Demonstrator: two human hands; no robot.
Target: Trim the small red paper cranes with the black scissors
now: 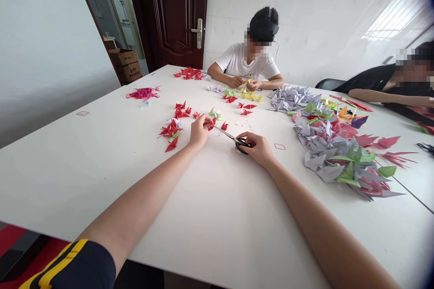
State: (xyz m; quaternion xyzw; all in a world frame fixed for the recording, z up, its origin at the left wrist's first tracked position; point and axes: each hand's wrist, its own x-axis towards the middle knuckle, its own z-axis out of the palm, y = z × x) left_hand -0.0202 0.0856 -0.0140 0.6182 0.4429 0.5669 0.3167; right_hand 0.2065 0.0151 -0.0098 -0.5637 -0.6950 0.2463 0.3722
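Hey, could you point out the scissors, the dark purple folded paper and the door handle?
Scissors (pixel 231 136): head view, on the metal shank near the black handles.
Dark purple folded paper (pixel 359 121): head view, mid-body.
Door handle (pixel 199 35): head view, on its upright plate.

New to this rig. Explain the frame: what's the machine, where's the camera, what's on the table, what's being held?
There is no machine: two bare hands do the work. The single picture comes from a camera worn on that person's head, looking forward and down, so both forearms reach in from the bottom edge.

The left hand pinches a small red folded paper piece. The right hand holds black-handled scissors, their tips pointing at that piece; whether they touch it is too small to tell.

On the white table lie small groups of folded paper, a pink bundle at the left, and a large mixed heap at the right. Two other people sit around it: one in a white shirt, one in dark clothing.
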